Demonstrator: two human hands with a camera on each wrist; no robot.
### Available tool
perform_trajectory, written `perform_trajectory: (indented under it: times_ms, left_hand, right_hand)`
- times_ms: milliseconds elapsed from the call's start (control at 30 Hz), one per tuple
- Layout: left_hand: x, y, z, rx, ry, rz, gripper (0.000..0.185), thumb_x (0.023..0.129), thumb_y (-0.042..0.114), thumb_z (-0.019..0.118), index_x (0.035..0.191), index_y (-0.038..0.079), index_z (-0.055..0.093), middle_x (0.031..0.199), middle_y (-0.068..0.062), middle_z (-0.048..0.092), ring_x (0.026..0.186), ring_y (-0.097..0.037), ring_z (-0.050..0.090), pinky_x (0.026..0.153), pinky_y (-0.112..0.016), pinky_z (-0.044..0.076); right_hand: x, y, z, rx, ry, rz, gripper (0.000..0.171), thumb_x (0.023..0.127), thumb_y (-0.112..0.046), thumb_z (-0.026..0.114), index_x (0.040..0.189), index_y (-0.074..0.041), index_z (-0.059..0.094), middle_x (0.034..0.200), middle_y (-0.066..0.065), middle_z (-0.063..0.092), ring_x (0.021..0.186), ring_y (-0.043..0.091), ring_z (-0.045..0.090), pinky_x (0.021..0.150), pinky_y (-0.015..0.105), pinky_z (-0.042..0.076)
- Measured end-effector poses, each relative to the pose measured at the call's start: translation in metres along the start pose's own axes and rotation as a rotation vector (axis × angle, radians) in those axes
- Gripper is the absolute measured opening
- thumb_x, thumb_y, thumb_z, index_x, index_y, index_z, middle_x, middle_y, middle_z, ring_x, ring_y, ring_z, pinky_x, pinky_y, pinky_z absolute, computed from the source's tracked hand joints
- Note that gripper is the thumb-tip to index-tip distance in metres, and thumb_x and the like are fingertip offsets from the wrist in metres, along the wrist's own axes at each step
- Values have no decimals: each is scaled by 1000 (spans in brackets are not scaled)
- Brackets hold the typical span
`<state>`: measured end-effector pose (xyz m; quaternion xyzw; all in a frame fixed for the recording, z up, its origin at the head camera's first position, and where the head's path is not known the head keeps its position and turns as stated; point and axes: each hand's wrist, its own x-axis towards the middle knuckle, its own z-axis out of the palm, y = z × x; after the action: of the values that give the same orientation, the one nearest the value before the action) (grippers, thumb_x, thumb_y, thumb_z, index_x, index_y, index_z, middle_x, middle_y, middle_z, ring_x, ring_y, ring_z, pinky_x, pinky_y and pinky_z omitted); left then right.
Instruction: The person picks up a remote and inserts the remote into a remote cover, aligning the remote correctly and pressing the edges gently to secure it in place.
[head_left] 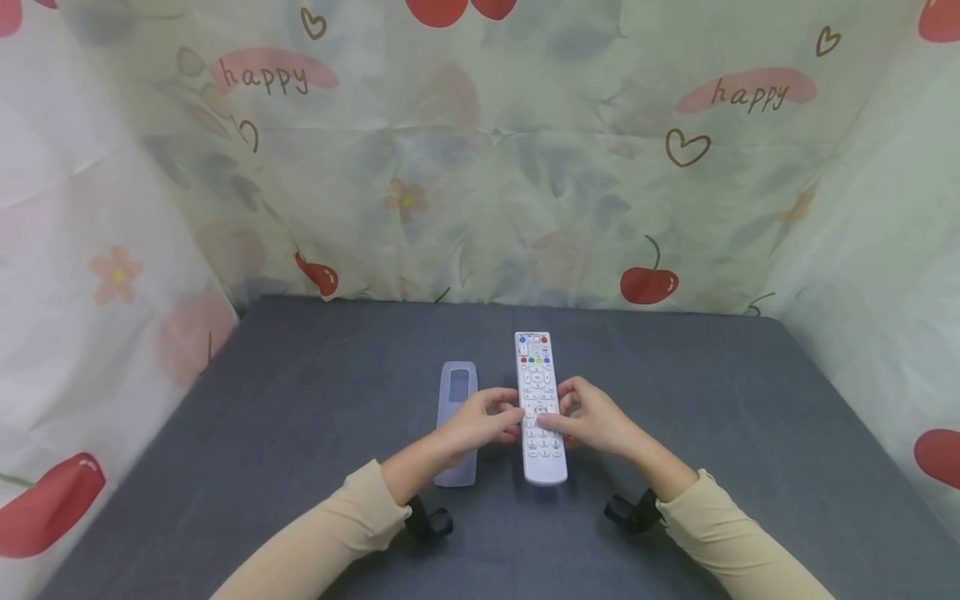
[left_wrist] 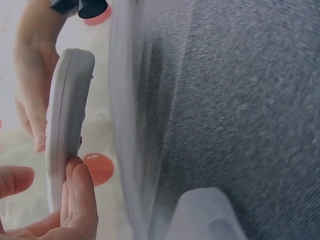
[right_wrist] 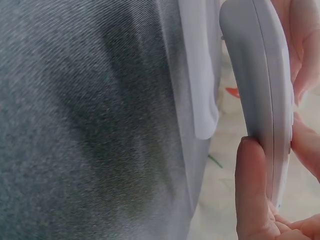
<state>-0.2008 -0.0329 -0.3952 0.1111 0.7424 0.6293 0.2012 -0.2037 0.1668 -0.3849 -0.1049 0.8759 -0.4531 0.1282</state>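
Pinching a long white plastic remote control (head_left: 537, 392) in the right hand (head_left: 600, 425), held it raised above the dark grey fabric-covered counter (head_left: 300, 433), near the middle, buttoned face up and coloured keys (head_left: 534, 360) at the far end. Clamped the right fingers (right_wrist: 251, 175) on it, thumb on the buttons and a finger against the smooth back. Curled the left hand (head_left: 480, 421) about the opposite edge, with fingers (left_wrist: 82, 195) against the back and the thumb apart from the face in the left wrist view. Had a long pale blue-grey case (head_left: 450, 410) with a rectangular window lying on the counter, just left of the remote control, partly hidden by the left hand. Wore beige sleeves (head_left: 330, 525) and black cylindrical devices (head_left: 431, 523) at both wrists. Faced pale hanging cloth (head_left: 495, 242) printed with red cherries (head_left: 649, 286), brown hearts (head_left: 687, 148) and orange flowers (head_left: 406, 201).
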Motion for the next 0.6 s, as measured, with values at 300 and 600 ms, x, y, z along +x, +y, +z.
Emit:
perform_trajectory:
  times_ms: [300, 600]
  left_hand:
    - [-4, 11, -8, 19, 9, 20, 48, 93, 14, 55, 135, -4, 42, 107, -20, 60, 92, -27, 65, 81, -32, 55]
    - [-8, 22, -17, 35, 19, 33, 46, 93, 16, 57, 134, 0, 44, 108, -18, 61, 88, -20, 66, 82, -36, 55]
  right_hand:
    - [-2, -11, -2, 59, 5, -29, 50, 84, -18, 70, 115, 6, 39, 90, 15, 57, 65, 12, 63, 62, 37, 56]
    - [-1, -22, -4, 84, 11, -60, 48, 85, -17, 69, 115, 7, 40, 91, 17, 59, 68, 14, 63, 62, 38, 56]
